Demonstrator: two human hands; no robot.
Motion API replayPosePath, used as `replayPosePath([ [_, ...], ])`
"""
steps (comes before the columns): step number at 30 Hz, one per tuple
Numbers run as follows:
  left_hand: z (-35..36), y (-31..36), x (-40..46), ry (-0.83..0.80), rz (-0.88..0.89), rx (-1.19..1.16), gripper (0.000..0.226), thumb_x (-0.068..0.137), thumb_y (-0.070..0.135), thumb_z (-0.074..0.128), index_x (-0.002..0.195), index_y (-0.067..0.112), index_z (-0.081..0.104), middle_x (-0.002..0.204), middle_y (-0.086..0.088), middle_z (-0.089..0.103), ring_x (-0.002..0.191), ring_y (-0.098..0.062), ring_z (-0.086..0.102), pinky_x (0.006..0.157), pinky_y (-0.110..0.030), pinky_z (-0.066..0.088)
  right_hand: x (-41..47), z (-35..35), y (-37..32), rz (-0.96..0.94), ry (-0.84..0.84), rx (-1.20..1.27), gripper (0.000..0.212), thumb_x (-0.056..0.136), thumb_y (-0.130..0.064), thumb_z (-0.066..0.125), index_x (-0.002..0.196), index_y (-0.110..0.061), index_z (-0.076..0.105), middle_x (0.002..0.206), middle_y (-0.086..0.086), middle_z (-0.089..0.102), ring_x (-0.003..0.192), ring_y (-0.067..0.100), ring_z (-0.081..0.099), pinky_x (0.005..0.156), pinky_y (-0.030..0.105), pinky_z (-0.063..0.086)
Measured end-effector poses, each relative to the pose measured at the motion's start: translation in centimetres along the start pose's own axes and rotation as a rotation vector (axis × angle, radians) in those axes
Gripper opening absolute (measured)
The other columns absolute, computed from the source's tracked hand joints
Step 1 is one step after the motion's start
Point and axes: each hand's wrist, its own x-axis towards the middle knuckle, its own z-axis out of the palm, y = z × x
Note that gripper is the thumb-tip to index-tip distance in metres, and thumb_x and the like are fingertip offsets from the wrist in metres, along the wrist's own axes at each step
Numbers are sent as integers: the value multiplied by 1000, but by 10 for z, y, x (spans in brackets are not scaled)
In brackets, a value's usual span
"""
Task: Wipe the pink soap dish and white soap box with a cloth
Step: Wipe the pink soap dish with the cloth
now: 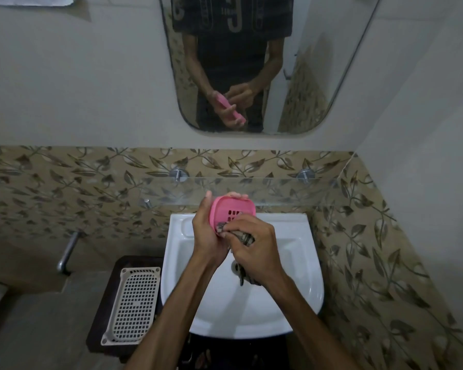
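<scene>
Home bathroom, white washbasin [302, 265], wall mirror [318, 76], leaf-patterned tiles [78, 177]

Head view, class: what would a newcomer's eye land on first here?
The pink dish, held tilted above the white sink by the left hand while the right hand presses a cloth into it. Above, the mirror repeats the scene; a white grid tray lies left of the sink.

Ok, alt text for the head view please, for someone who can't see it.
Over a white sink, the left hand holds a pink dish tilted up while the right hand presses a cloth to it. A white grid tray lies left of the sink.
</scene>
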Motion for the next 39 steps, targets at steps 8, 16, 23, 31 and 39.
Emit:
replayPosePath([
  [8, -2, 0, -1, 34, 10, 93, 46, 103, 45, 44, 105, 5, 66, 99, -13, 67, 85, -26, 70, 75, -34, 60, 5, 20, -20, 270, 123, 259, 16, 80, -11, 83, 86, -25, 84, 82, -12, 80, 79, 9, 78, 79, 26, 62],
  [16, -13, 17, 0, 27, -182, 197, 77, 99, 70, 37, 139, 10, 64, 139, -27, 61, 134, -39, 57, 119, -51, 39, 9, 10, -17, 186, 14, 210, 16, 88, -9, 80, 97, -22, 83, 97, -14, 79, 96, 7, 74, 90, 24, 58],
  [23, -6, 12, -5, 100, -186, 107, 65, 100, 51, 44, 136, 1, 64, 146, -37, 50, 127, -43, 54, 123, -56, 30, 7, 4, -14, 198, -45, 193, 16, 86, -11, 79, 97, -22, 84, 96, -12, 80, 95, 7, 75, 92, 26, 59],
  [31, -1, 11, 2, 37, -28, 86, 60, 91, 39, 56, 139, 5, 62, 124, -30, 55, 109, -41, 49, 102, -54, 39, 2, 10, -17, 285, 58, 344, 13, 86, -11, 80, 92, -22, 82, 91, -9, 79, 86, 12, 76, 76, 18, 58],
  [39, -1, 13, 4, 19, 35, 76, 67, 76, 22, 53, 140, -1, 58, 110, -18, 62, 89, -25, 59, 72, -33, 50, 12, 9, -21, 378, 109, 439, 19, 89, -5, 77, 95, -23, 82, 89, -9, 80, 84, 6, 76, 73, 15, 56],
])
